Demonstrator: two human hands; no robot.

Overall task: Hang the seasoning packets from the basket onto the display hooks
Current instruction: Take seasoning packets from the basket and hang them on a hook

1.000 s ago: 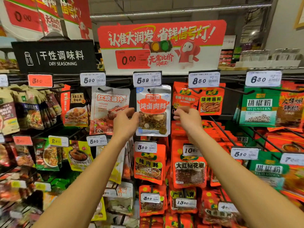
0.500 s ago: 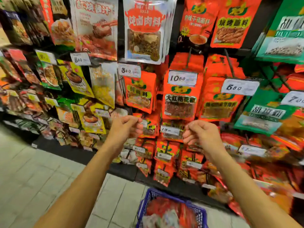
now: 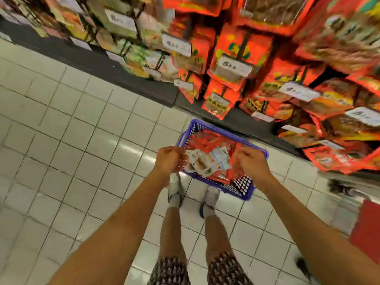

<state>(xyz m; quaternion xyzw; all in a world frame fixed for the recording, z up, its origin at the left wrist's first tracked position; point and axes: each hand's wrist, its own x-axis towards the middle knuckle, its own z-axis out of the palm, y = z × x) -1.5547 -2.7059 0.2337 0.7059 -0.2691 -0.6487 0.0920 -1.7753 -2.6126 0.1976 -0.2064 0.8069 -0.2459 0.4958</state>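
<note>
A blue plastic basket (image 3: pixel 223 131) stands on the tiled floor in front of my feet. Several seasoning packets lie in it, red ones (image 3: pixel 207 140) and pale ones (image 3: pixel 205 162). My left hand (image 3: pixel 169 159) hovers over the basket's left rim with curled fingers and holds nothing. My right hand (image 3: pixel 249 162) hovers over the right side, also curled and empty. The lowest display hooks, with hanging orange-red packets (image 3: pixel 232 48) and white price tags (image 3: pixel 233 66), fill the upper right. The picture is motion-blurred.
The dark base of the shelf (image 3: pixel 92 60) runs diagonally along the pale floor tiles (image 3: pixel 72 140). My shoes (image 3: pixel 174 191) stand just behind the basket. Low packets (image 3: pixel 339 159) jut out at the right, and a red surface (image 3: pixel 368 233) lies at the right edge.
My view has swung down from the upper hooks to the floor. Both hands have left the hanging clear packet and dropped to just above the basket.
</note>
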